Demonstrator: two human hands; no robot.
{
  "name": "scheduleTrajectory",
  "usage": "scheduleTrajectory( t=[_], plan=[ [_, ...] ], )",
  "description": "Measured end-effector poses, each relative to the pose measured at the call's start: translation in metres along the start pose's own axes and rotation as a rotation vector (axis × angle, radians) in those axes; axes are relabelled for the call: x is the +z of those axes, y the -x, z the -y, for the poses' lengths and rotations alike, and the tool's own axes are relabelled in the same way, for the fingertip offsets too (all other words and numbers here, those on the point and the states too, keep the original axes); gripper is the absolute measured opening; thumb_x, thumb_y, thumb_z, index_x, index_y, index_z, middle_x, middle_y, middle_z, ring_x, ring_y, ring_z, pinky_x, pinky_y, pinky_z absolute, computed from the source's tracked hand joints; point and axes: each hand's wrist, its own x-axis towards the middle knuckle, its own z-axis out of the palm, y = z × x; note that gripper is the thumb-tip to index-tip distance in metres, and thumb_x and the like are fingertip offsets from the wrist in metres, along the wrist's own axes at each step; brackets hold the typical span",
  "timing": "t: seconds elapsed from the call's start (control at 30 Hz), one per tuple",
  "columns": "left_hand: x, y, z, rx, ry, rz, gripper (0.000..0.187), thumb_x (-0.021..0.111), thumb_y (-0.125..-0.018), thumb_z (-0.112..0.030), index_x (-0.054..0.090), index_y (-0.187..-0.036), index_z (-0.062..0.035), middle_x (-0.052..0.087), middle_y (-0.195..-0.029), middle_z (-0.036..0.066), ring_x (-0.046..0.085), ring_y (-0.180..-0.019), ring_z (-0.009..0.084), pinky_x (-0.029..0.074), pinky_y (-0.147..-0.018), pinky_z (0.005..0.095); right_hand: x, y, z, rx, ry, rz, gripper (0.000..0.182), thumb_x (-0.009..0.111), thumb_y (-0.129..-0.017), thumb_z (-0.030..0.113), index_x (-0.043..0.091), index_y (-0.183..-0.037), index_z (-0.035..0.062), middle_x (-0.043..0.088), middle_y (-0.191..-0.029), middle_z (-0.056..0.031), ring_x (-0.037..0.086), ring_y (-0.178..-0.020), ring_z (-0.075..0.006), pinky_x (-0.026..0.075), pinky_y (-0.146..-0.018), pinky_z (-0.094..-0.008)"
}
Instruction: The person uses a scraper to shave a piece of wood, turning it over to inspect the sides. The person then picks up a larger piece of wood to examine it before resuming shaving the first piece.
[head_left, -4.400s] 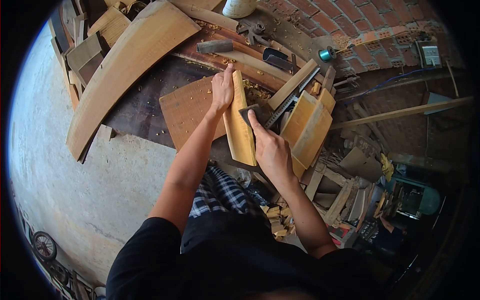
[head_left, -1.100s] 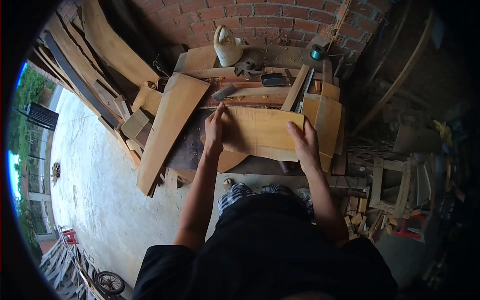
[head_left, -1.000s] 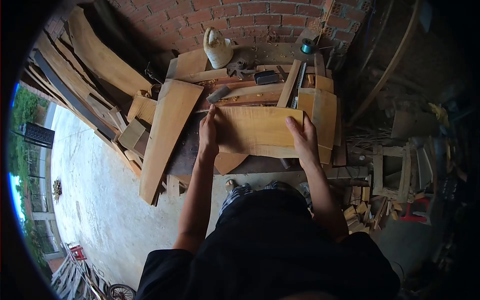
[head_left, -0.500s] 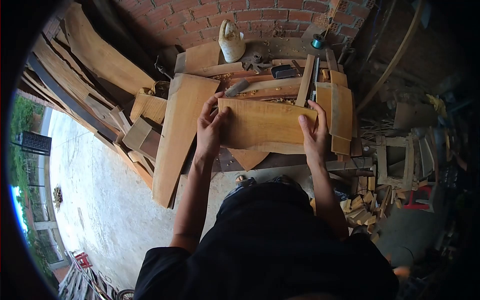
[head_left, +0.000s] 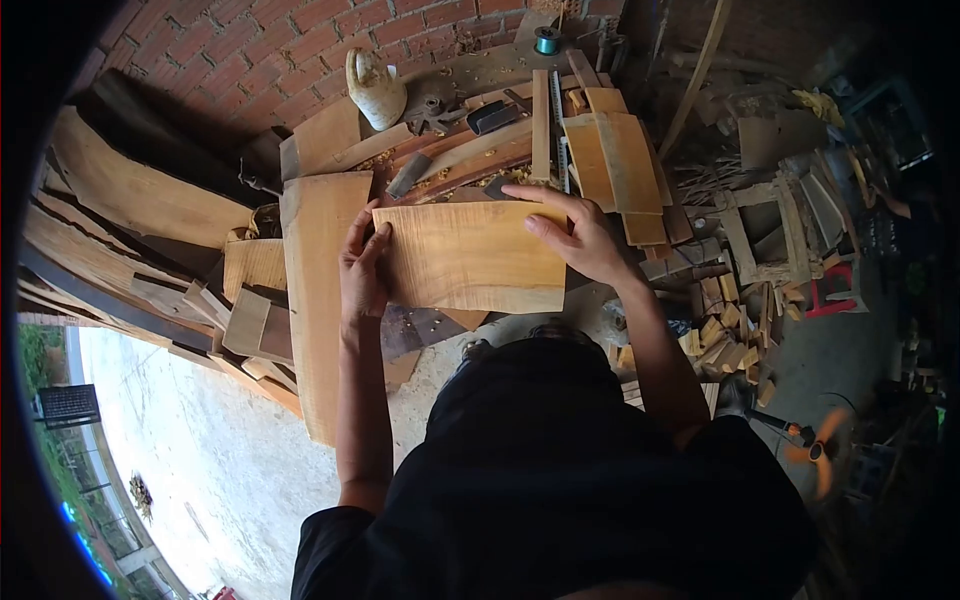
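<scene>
While the left hand (head_left: 362,278) grips the board (head_left: 470,258) at its left edge, the right hand (head_left: 592,243), thumb and forefinger parted, meets its upper-right corner, its hold unclear.

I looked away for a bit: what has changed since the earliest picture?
The board, earlier pointing forward, has swung crosswise, broad face showing. The right hand, earlier pressing a dark block against it, is now at its right end; whether it grips the block is unclear. The left hand still holds one end; the spool and white jug stay put.
</scene>
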Motion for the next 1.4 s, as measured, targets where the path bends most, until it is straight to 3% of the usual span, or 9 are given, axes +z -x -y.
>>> scheduleTrajectory(
  t=[0.4, 0.53, 0.67, 0.73, 0.83, 0.93, 0.97, 1.1, 1.4],
  plan=[
    [0.007, -0.018, 0.007, -0.041, -0.077, 0.02, 0.032, 0.075, -0.092, -0.009, 0.068, -0.123, -0.0028, 0.073, -0.113, 0.006, 0.066, -0.102, 0.0112, 0.051, -0.094, 0.0257, 0.011, 0.016, -0.039, 0.105, -0.124, -0.082, 0.03, 0.069, -0.096, 0.015, 0.063, -0.125, 0.0069, 0.072, -0.111, -0.0091, 0.069, -0.098, -0.0185, 0.053, -0.087, -0.0331],
    [0.011, -0.034, 0.014, 0.03, -0.289, 0.066, 0.04, 0.072, -0.096, -0.015, 0.062, -0.131, 0.0003, 0.072, -0.116, 0.007, 0.064, -0.105, 0.0103, 0.049, -0.094, 0.0246, 0.031, 0.024, -0.033, 0.132, 0.003, -0.159, 0.032, 0.07, -0.095, 0.015, 0.062, -0.125, 0.006, 0.073, -0.106, -0.0146, 0.072, -0.096, -0.0272, 0.054, -0.084, -0.035],
    [0.008, -0.069, 0.054, 0.129, -0.357, 0.115, 0.048, 0.062, -0.103, -0.02, 0.05, -0.146, -0.0028, 0.065, -0.132, 0.008, 0.057, -0.12, 0.0131, 0.043, -0.105, 0.0283, 0.061, 0.025, -0.044, -0.128, 0.339, -0.293, 0.044, 0.07, -0.093, 0.014, 0.059, -0.134, 0.0073, 0.072, -0.108, -0.0178, 0.072, -0.093, -0.0337, 0.056, -0.08, -0.0398],
    [0.013, -0.074, 0.055, 0.125, -0.411, 0.198, 0.054, 0.061, -0.104, -0.028, 0.045, -0.15, -0.004, 0.055, -0.145, 0.012, 0.048, -0.135, 0.018, 0.04, -0.11, 0.033, 0.075, 0.029, -0.057, -0.112, 0.52, -0.199, 0.054, 0.071, -0.092, 0.016, 0.053, -0.142, 0.0073, 0.07, -0.105, -0.0164, 0.072, -0.088, -0.0318, 0.057, -0.074, -0.039],
    [0.021, -0.071, 0.067, -0.273, -0.245, 0.029, 0.09, 0.073, -0.094, -0.041, 0.022, -0.161, -0.0093, 0.035, -0.16, 0.016, 0.032, -0.148, 0.0284, 0.035, -0.115, 0.0435, 0.093, 0.032, -0.087, -0.179, 0.585, -0.119, 0.062, 0.071, -0.091, 0.018, 0.047, -0.148, 0.0066, 0.069, -0.102, -0.0139, 0.072, -0.084, -0.0303, 0.058, -0.068, -0.0386],
    [0.028, -0.05, 0.095, -0.119, -0.414, 0.074, 0.098, 0.075, -0.093, -0.037, 0.012, -0.163, -0.016, 0.032, -0.161, 0.019, 0.035, -0.147, 0.0302, 0.033, -0.114, 0.0557, 0.096, 0.043, -0.097, -0.092, 0.599, 0.003, 0.064, 0.071, -0.091, 0.018, 0.046, -0.149, 0.005, 0.07, -0.103, -0.0136, 0.072, -0.083, -0.0309, 0.059, -0.066, -0.0387],
    [0.029, -0.043, 0.099, -0.167, -0.392, 0.116, 0.104, 0.077, -0.091, -0.035, 0.004, -0.164, -0.0219, 0.026, -0.163, 0.021, 0.04, -0.144, 0.0322, 0.042, -0.106, 0.0623, 0.095, 0.049, -0.098, -0.084, 0.599, 0.02, 0.064, 0.071, -0.091, 0.018, 0.046, -0.149, 0.005, 0.07, -0.103, -0.0136, 0.072, -0.083, -0.0309, 0.059, -0.066, -0.0387],
    [0.03, -0.035, 0.098, -0.231, -0.246, 0.087, 0.105, 0.075, -0.093, -0.032, -0.002, -0.163, -0.0257, 0.026, -0.163, 0.012, 0.048, -0.136, 0.0321, 0.058, -0.089, 0.0508, 0.087, 0.053, -0.087, -0.031, 0.456, 0.042, 0.053, 0.065, -0.097, 0.022, 0.05, -0.144, 0.0044, 0.069, -0.104, -0.0171, 0.07, -0.084, -0.0374, 0.058, -0.07, -0.0428],
    [0.034, -0.013, 0.103, -0.211, -0.108, 0.071, 0.106, 0.074, -0.095, -0.032, -0.006, -0.163, -0.0262, 0.01, -0.169, 0.015, 0.044, -0.141, 0.0314, 0.051, -0.102, 0.05, 0.084, 0.044, -0.092, 0.266, 0.145, 0.145, 0.034, 0.06, -0.102, 0.03, 0.066, -0.125, 0.0058, 0.069, -0.109, -0.0196, 0.067, -0.101, -0.0404, 0.055, -0.082, -0.043]
  ],
)
